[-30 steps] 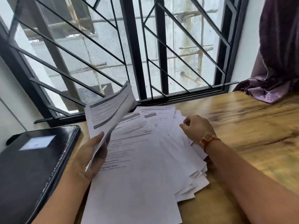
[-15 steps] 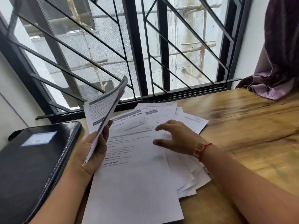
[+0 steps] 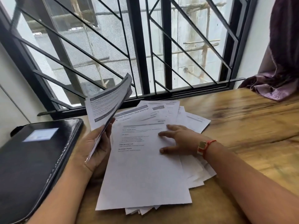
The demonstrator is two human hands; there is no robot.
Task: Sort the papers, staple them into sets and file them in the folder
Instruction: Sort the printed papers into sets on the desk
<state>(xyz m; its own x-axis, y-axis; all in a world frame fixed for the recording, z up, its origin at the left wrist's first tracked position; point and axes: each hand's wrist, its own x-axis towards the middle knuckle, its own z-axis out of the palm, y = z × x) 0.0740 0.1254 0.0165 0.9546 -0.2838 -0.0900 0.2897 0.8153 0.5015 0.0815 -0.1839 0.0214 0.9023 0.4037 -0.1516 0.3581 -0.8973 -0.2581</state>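
Change: moved leftward from the fan's right edge since a second ago, right grip now on the top sheet; raised sheaf tipped further toward the window.
Left grip: curled round the sheaf of printed pages, lower end in the palm, upper end bowing upward.
Right grip: wide, fingers straight and spread, pressing flat on the top sheet; red band at the wrist.
Spread papers: fanned face up on the wooden counter, between the two forearms.
Folder: black, closed, flat, left of the papers, just beside the left forearm.
Cloth: purple, bunched at the far right corner.
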